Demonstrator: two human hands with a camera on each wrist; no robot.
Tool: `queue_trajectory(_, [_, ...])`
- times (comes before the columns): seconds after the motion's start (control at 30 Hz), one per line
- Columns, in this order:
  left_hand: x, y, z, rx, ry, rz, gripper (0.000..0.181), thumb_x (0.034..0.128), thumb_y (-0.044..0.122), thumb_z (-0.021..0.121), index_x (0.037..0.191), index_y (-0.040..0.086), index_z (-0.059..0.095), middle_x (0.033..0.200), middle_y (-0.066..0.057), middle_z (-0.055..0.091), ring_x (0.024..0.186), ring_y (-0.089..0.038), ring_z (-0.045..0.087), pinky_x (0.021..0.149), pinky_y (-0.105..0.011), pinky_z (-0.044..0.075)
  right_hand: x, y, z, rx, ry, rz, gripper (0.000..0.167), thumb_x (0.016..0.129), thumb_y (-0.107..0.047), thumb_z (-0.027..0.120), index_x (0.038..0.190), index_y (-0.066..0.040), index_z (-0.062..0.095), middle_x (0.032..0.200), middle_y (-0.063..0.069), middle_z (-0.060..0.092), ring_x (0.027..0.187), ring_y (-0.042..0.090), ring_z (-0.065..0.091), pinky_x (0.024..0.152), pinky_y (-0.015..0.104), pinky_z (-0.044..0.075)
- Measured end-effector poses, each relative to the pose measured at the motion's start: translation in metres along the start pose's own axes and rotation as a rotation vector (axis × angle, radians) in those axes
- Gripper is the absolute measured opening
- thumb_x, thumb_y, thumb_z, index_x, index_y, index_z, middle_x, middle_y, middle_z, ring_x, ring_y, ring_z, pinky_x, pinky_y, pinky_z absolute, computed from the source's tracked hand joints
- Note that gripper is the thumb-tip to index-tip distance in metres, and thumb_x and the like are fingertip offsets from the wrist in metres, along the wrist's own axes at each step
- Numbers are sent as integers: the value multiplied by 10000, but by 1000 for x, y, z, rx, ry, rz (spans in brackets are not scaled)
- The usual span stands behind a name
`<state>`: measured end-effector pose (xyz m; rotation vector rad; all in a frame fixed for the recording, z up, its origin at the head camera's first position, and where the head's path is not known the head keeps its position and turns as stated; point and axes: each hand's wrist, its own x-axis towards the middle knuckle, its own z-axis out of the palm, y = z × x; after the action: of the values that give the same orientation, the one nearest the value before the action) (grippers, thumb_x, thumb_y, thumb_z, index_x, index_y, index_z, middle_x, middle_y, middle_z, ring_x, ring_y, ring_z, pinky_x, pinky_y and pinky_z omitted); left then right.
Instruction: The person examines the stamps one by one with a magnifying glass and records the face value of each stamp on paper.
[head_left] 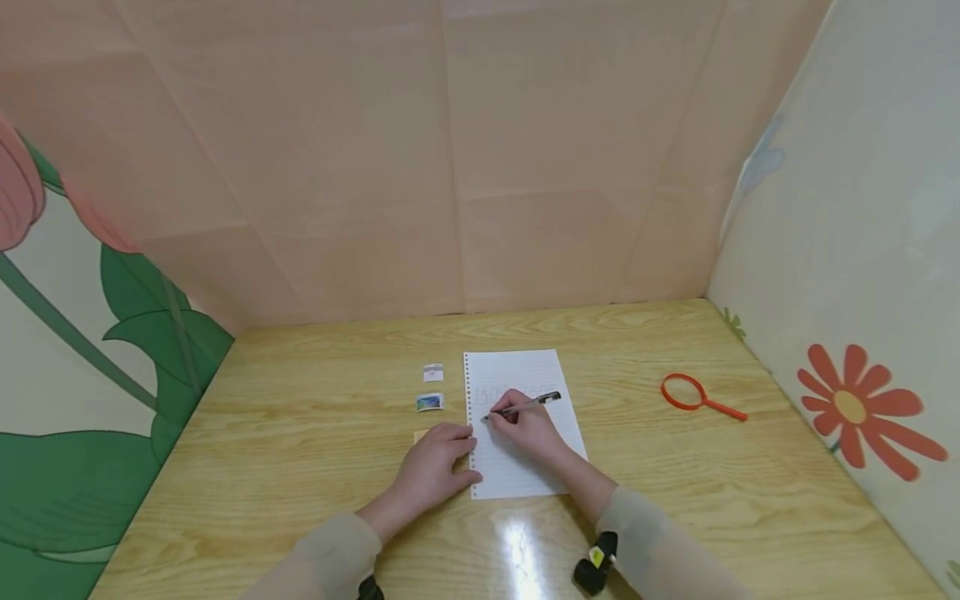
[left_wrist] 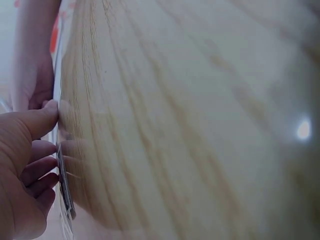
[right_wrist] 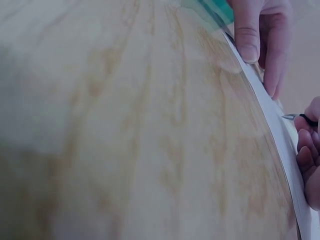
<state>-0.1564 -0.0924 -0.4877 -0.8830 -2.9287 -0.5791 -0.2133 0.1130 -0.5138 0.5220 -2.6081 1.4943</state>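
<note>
A lined white sheet of paper point(head_left: 525, 371) with punched holes down its left edge lies on the table, faint writing across its upper part. My right hand point(head_left: 527, 429) pinches a black pen point(head_left: 536, 401), its tip on the paper near the left edge. In the right wrist view the pen's metal tip point(right_wrist: 288, 117) sticks out past curled fingers. With its fingers and thumb, my left hand point(head_left: 433, 465) presses on the sheet's left edge. A small yellowish piece point(head_left: 420, 435) shows partly from under the left hand; what it is I cannot tell.
Two small picture cards, like stamps, lie left of the sheet: a pale one point(head_left: 432, 372) and a blue-green one point(head_left: 430, 402). A red magnifying glass point(head_left: 703, 402) lies to the right on the wooden table point(head_left: 300, 417). Printed panels stand at both sides.
</note>
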Motion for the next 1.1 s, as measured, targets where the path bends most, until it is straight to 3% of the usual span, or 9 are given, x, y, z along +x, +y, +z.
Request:
queue_trajectory(0.2, [0,1,0,9,26,23,511,833,367,795,1210,36,699,1311,-90,621,1203,-256,554,1041,-392,429,-2,0,-4,5,-54,-87,96,828,-29,700,815,-102,639,746,-85,593,679,45,518,608,203,455])
queue_trajectory(0.37, [1,2,-1,7,7,9,505,845,378,784,1217,47,699,1324,-80,613,1213,-249,547,1042,-393,429,-3,0,-7,39,-113,-141,137,823,3,700,796,-108,625,739,-78,586,659,41,512,581,190,440])
queue_trajectory(0.7, [2,1,-1,4,-1,6,495,851,369,783,1215,44,701,1318,-83,616,1206,-249,551,1032,-396,441,-4,-1,-7,53,-121,-140,130,827,4,697,797,-99,623,730,-71,578,646,36,497,563,189,424])
queue_trajectory(0.93, [0,2,-1,-17,8,-1,497,833,352,799,1206,39,702,1312,-89,621,1203,-261,554,1037,-401,434,-7,-2,-7,71,-95,-36,88,831,-20,682,813,-85,626,709,-70,572,638,61,501,566,193,420])
queue_trajectory(1.1, [1,3,-1,-14,5,-4,492,834,349,799,1203,38,704,1310,-88,623,1203,-261,554,1037,-402,434,-11,-5,-7,52,-63,-27,113,823,-12,687,798,-98,619,709,-70,577,641,55,510,569,187,426])
